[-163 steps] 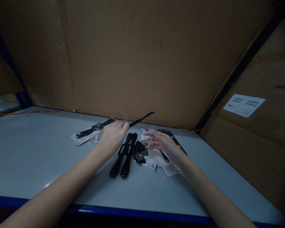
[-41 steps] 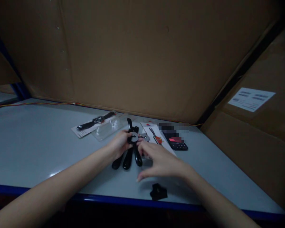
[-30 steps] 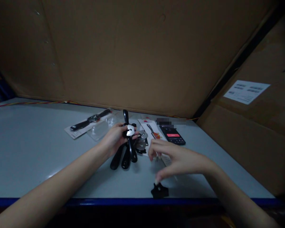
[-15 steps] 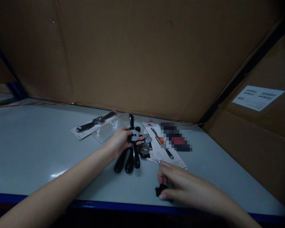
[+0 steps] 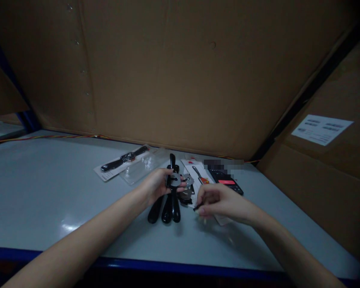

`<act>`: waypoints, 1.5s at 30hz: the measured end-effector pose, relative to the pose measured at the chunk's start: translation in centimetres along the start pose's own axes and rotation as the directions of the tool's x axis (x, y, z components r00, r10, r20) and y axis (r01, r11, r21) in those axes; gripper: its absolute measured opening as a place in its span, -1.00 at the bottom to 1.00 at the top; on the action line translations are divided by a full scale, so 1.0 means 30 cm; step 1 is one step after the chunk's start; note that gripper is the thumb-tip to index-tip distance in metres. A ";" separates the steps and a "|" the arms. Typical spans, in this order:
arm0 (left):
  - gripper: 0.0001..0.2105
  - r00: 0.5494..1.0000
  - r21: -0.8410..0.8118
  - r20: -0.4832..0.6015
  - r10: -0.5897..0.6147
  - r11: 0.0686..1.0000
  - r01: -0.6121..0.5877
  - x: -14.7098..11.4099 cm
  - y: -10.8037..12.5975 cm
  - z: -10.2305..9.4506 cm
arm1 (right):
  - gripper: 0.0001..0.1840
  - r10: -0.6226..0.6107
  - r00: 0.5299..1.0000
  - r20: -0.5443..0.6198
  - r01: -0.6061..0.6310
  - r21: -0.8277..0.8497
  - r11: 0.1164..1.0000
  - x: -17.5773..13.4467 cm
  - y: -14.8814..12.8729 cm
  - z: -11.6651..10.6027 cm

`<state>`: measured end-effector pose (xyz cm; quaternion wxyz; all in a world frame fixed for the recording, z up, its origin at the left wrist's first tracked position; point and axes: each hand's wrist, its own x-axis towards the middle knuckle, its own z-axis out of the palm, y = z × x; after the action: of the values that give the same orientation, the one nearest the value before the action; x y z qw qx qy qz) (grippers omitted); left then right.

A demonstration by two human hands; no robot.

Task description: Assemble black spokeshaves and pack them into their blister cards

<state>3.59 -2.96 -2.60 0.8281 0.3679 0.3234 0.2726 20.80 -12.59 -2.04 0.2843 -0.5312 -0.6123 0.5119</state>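
Observation:
My left hand [image 5: 159, 183] is closed round the middle of a black spokeshave [image 5: 175, 205], which stands on end with its slotted metal blade facing me. Behind and beneath it, more black handles [image 5: 155, 211] lie bunched on the table. A loose metal blade and black parts [image 5: 186, 196] lie just to their right. To the right of the spokeshave, my right hand [image 5: 220, 203] pinches a small black part [image 5: 197, 207] between thumb and fingers, mostly hidden by them. It hovers over printed cards [image 5: 191, 163] that picture a spokeshave.
Back left, a carded spokeshave [image 5: 112, 165] lies beside clear plastic packaging [image 5: 135, 173]. A dark phone-like device [image 5: 238, 189] with a red bar, partly pixelated, lies right of the cards. Cardboard walls [image 5: 156, 80] enclose the grey table [image 5: 63, 192], which has a blue front edge.
My right hand has moved up and away from the table's front edge, toward the cards and the spokeshave. My left hand keeps its hold. The view has tilted slightly up.

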 end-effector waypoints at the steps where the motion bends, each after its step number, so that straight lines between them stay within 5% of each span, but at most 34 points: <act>1: -0.83 1.000 0.000 0.008 -0.025 1.000 0.025 -0.001 0.000 0.000 | -0.80 -0.110 0.992 -0.063 0.110 -0.006 0.994 0.020 -0.011 -0.005; 4: -0.81 0.998 0.004 0.021 -0.055 0.999 0.055 -0.002 -0.001 -0.001 | -0.89 -0.397 0.889 -0.227 0.353 -0.210 0.912 0.084 -0.037 -0.013; 8: -0.78 0.997 -0.011 0.060 -0.055 0.998 0.056 -0.003 -0.001 -0.002 | -0.93 -0.608 0.783 -0.133 0.479 -0.495 0.725 0.150 -0.038 -0.015; 18: -0.76 0.994 -0.015 0.102 -0.037 0.999 0.039 0.000 -0.006 -0.013 | -0.71 -0.694 0.719 -0.025 0.515 -0.651 0.558 0.164 0.008 -0.013; 23: -0.75 0.997 0.037 0.075 -0.010 0.999 0.008 -0.009 -0.004 -0.004 | -0.68 -0.686 0.708 -0.168 0.481 -0.596 0.643 0.154 0.012 -0.053; 26: -0.79 0.998 0.067 0.025 0.052 0.996 -0.053 -0.004 -0.006 -0.003 | -0.78 -0.608 0.722 -0.329 0.399 -0.520 0.755 0.155 0.028 -0.121; 30: -0.79 0.996 0.050 -0.008 0.093 0.994 -0.092 0.010 -0.010 -0.012 | -0.81 -0.422 0.783 -0.458 0.101 -0.575 0.812 0.167 0.077 -0.217; 36: -0.78 0.994 0.070 -0.035 0.102 0.993 -0.100 0.007 -0.002 -0.011 | -0.57 -0.197 0.858 -0.475 -0.293 -0.767 0.572 0.153 0.141 -0.269; 40: -0.78 0.992 0.083 -0.033 0.122 0.989 -0.119 0.006 0.000 -0.011 | -0.38 -0.135 0.844 -0.520 -0.419 -0.794 0.440 0.142 0.160 -0.258; 45: -0.75 0.992 0.052 -0.042 0.120 0.992 -0.118 0.009 -0.001 -0.016 | -0.34 -0.015 0.861 -0.509 -0.455 -0.782 0.426 0.149 0.156 -0.251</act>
<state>3.42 -2.57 -2.96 0.7934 0.4007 0.3262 0.3217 27.96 -6.34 -4.89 0.0255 -0.7783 -0.6272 0.0173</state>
